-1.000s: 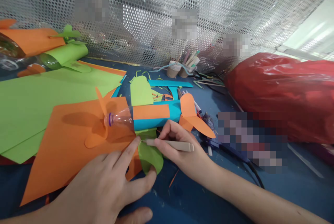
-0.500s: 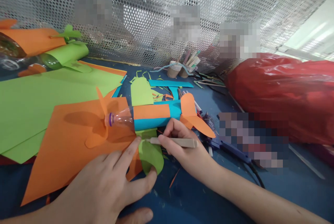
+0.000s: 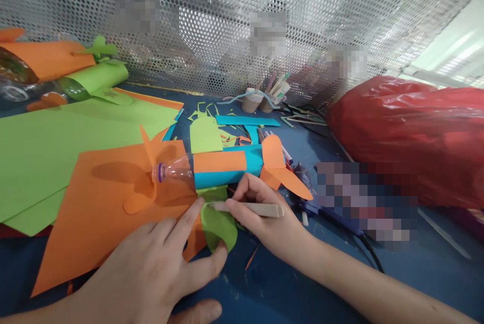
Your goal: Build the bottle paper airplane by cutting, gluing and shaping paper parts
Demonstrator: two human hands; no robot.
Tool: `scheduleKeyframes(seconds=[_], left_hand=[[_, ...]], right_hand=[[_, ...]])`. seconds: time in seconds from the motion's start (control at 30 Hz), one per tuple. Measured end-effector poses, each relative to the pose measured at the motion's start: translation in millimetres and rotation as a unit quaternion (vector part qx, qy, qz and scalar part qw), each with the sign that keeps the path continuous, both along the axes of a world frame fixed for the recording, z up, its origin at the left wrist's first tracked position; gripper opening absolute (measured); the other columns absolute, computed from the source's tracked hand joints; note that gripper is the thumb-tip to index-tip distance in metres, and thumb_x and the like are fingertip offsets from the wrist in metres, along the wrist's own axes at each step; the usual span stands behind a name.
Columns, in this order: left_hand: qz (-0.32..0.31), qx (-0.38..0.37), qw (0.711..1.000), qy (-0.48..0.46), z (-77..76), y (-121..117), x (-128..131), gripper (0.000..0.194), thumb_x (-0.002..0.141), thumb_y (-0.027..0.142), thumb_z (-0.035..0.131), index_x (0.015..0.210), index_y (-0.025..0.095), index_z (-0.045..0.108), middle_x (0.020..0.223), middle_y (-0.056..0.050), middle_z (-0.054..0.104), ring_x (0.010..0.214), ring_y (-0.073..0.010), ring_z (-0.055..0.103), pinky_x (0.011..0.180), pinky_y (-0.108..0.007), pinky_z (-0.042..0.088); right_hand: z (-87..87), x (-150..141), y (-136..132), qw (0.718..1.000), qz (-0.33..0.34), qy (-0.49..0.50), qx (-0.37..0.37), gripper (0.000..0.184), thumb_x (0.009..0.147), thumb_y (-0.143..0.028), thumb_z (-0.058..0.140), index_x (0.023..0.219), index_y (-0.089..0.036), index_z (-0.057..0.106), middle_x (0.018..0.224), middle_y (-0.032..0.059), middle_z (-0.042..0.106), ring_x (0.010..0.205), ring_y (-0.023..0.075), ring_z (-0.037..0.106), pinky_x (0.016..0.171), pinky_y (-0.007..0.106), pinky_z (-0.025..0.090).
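My right hand (image 3: 264, 208) pinches a white marker pen (image 3: 262, 209), its tip touching a green paper wing (image 3: 219, 220) near the fold. Spread out over the paper, my left hand (image 3: 159, 258) lies open; one fingertip presses by the fold and another against the wing's rounded lower edge. This wing sticks out from a bottle wrapped in blue paper (image 3: 219, 179) with an orange strip (image 3: 219, 161). A second green wing (image 3: 206, 135) juts from the far side. Orange propeller blades (image 3: 146, 147) sit at the purple-ringed neck, and orange fins (image 3: 272, 152) at the other end.
An orange sheet (image 3: 71, 223) and green sheets (image 3: 38, 142) lie leftward. Two paper-covered bottles (image 3: 56, 59) stand behind them. Cups of markers (image 3: 251, 100), paper scraps (image 3: 202, 110), a blue glue gun (image 3: 336, 220) with its cord and a red plastic bag (image 3: 412, 137) surround the work.
My right hand and the marker pen shift slightly right, then back left along the green wing. My left hand stays in place on the paper.
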State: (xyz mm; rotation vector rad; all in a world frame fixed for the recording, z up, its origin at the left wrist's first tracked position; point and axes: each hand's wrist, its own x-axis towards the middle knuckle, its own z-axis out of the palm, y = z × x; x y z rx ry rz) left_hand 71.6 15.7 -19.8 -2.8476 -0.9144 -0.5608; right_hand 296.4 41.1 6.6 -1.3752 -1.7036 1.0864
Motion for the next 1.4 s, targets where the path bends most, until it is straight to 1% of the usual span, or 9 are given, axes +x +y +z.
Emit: scheduleKeyframes(seconds=[0.1, 0.37, 0.47, 0.63, 0.8, 1.0, 1.17, 1.3, 1.4], left_hand=[[0.005, -0.029, 0.999, 0.022, 4.4, 0, 0, 0.039, 0.096, 0.048, 0.043, 0.132, 0.040, 0.056, 0.121, -0.013, 0.060, 0.094, -0.0329, 0.062, 0.068, -0.042, 0.054], [0.001, -0.015, 1.000, -0.010, -1.3, -1, -1, 0.039, 0.096, 0.050, 0.040, 0.129, 0.039, 0.058, 0.124, -0.013, 0.059, 0.093, -0.0327, 0.062, 0.069, -0.042, 0.053], [-0.002, -0.023, 1.000, 0.007, 4.9, -1, 0, 0.038, 0.095, 0.050, 0.045, 0.129, 0.040, 0.058, 0.118, -0.013, 0.062, 0.092, -0.0330, 0.063, 0.067, -0.044, 0.054], [0.000, -0.047, 0.997, 0.055, 14.3, -1, 1, 0.041, 0.094, 0.049, 0.050, 0.133, 0.039, 0.055, 0.121, -0.015, 0.061, 0.092, -0.0334, 0.064, 0.068, -0.045, 0.056], [-0.001, -0.021, 1.000, 0.018, 6.8, -1, 0, 0.041, 0.098, 0.048, 0.034, 0.132, 0.039, 0.055, 0.121, -0.016, 0.059, 0.091, -0.0343, 0.064, 0.065, -0.047, 0.055], [-0.002, -0.037, 0.998, 0.052, 9.4, -1, 0, 0.040, 0.095, 0.048, 0.045, 0.134, 0.038, 0.053, 0.121, -0.016, 0.059, 0.097, -0.0342, 0.063, 0.069, -0.045, 0.055], [-0.005, 0.012, 1.000, 0.000, -0.5, 0, 1, 0.041, 0.097, 0.050, 0.035, 0.132, 0.039, 0.055, 0.117, -0.016, 0.059, 0.089, -0.0318, 0.063, 0.063, -0.043, 0.054], [-0.001, 0.013, 1.000, 0.009, -4.1, 1, 1, 0.040, 0.097, 0.048, 0.036, 0.130, 0.038, 0.056, 0.116, -0.016, 0.059, 0.087, -0.0317, 0.062, 0.060, -0.041, 0.053], [-0.006, 0.016, 1.000, 0.004, -3.4, 2, 0, 0.042, 0.097, 0.048, 0.036, 0.133, 0.037, 0.054, 0.119, -0.017, 0.058, 0.088, -0.0329, 0.062, 0.060, -0.043, 0.054]], right_hand=[[0.4, 0, 1, 1.000, -0.001, -0.004, -0.006, 0.020, 0.090, -0.033, 0.058, 0.079, -0.023, 0.045, 0.069, -0.0055, 0.047, 0.060, 0.0108, 0.039, 0.053, 0.023, 0.033], [0.2, 0, -1, 1.000, 0.001, 0.004, -0.005, 0.021, 0.090, -0.035, 0.059, 0.079, -0.023, 0.046, 0.070, -0.0051, 0.048, 0.059, 0.0108, 0.039, 0.052, 0.023, 0.033], [-0.1, 0, -1, 1.000, 0.000, 0.002, 0.000, 0.020, 0.090, -0.032, 0.058, 0.078, -0.023, 0.045, 0.069, -0.0053, 0.047, 0.059, 0.0105, 0.039, 0.053, 0.023, 0.032], [0.9, -1, 0, 1.000, 0.000, 0.001, -0.007, 0.020, 0.090, -0.032, 0.059, 0.079, -0.023, 0.045, 0.069, -0.0059, 0.047, 0.059, 0.0103, 0.038, 0.052, 0.023, 0.032], [1.7, -1, 1, 1.000, 0.007, 0.009, -0.012, 0.021, 0.091, -0.034, 0.059, 0.080, -0.023, 0.045, 0.069, -0.0059, 0.046, 0.059, 0.0104, 0.037, 0.052, 0.023, 0.032], [0.7, -1, -1, 1.000, -0.002, -0.002, -0.006, 0.020, 0.091, -0.031, 0.059, 0.079, -0.023, 0.044, 0.070, -0.0062, 0.047, 0.060, 0.0103, 0.038, 0.053, 0.023, 0.032], [1.2, -1, 1, 1.000, 0.003, -0.002, -0.010, 0.021, 0.090, -0.034, 0.059, 0.079, -0.023, 0.045, 0.069, -0.0064, 0.047, 0.060, 0.0102, 0.038, 0.052, 0.023, 0.032], [0.8, -1, 2, 1.000, -0.008, -0.002, 0.013, 0.020, 0.090, -0.029, 0.057, 0.077, -0.023, 0.043, 0.068, -0.0065, 0.045, 0.059, 0.0103, 0.038, 0.053, 0.023, 0.033], [0.4, -1, 2, 1.000, -0.008, -0.005, 0.014, 0.020, 0.090, -0.030, 0.057, 0.077, -0.023, 0.043, 0.068, -0.0064, 0.046, 0.059, 0.0105, 0.038, 0.052, 0.023, 0.033]])
